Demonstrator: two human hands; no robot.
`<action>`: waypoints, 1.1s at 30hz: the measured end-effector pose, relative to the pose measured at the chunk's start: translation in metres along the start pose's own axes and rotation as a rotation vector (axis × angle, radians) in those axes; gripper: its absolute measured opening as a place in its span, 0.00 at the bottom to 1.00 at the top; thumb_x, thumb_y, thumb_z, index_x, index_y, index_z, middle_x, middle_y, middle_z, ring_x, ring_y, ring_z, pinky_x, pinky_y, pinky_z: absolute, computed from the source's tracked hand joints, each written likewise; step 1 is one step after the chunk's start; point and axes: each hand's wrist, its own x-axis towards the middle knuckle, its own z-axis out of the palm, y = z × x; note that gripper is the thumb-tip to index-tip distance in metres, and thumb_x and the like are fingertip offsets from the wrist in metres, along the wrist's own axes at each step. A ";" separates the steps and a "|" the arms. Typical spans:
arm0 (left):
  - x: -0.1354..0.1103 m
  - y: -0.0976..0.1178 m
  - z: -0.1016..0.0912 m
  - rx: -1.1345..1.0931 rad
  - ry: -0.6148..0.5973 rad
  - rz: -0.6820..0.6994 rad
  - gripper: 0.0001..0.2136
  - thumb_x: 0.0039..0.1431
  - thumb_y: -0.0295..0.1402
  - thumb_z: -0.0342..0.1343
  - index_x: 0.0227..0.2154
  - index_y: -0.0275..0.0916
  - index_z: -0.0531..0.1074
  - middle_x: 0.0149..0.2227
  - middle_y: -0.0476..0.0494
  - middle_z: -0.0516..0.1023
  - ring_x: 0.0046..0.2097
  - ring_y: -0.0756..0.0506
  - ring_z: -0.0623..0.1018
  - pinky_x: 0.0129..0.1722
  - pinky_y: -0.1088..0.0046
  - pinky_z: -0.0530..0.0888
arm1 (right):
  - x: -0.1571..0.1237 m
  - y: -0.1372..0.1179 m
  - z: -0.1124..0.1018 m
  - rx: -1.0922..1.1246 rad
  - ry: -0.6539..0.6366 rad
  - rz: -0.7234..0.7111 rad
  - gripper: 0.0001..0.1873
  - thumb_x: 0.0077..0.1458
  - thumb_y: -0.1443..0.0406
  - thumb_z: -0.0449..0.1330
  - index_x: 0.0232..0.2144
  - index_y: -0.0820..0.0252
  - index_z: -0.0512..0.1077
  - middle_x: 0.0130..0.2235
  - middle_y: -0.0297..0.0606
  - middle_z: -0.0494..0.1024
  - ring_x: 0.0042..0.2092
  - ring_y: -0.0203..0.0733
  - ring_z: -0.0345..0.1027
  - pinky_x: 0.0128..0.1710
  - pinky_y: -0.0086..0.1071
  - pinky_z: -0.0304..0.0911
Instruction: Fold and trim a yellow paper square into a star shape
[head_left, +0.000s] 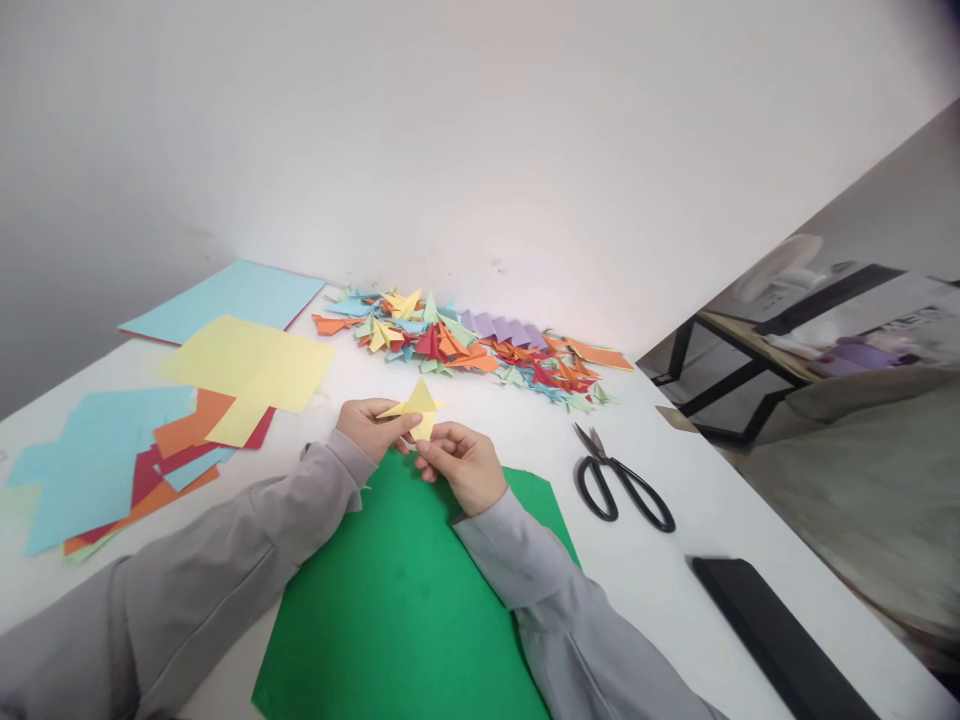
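A small folded yellow paper piece [417,404] is held just above the white table [525,430], between both hands. My left hand [369,426] pinches its left side with closed fingers. My right hand [463,464] pinches its lower right edge, fingers curled. Both wrists rest over a large green paper sheet [397,610] that lies in front of me. Grey sleeves cover both arms.
A heap of folded coloured paper shapes [465,345] lies along the wall. Flat sheets in yellow [251,365], light blue [225,298], orange and red spread at the left. Black scissors [621,484] lie to the right, and a black flat object [780,640] lies near the table's right edge.
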 end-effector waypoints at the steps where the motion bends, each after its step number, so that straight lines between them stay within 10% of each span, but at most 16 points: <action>1: 0.000 0.000 0.000 0.000 0.007 0.001 0.10 0.35 0.34 0.61 0.21 0.31 0.73 0.15 0.50 0.71 0.15 0.54 0.69 0.16 0.78 0.68 | 0.000 0.000 0.000 -0.001 0.004 0.002 0.15 0.32 0.61 0.66 0.23 0.63 0.68 0.15 0.30 0.72 0.15 0.29 0.61 0.15 0.23 0.56; 33: -0.006 -0.004 0.005 -0.216 -0.091 -0.069 0.13 0.28 0.34 0.64 0.19 0.31 0.72 0.16 0.47 0.73 0.17 0.52 0.71 0.17 0.77 0.71 | -0.028 -0.006 -0.023 -0.232 0.238 -0.080 0.17 0.38 0.56 0.61 0.29 0.62 0.69 0.22 0.35 0.75 0.21 0.35 0.67 0.21 0.29 0.62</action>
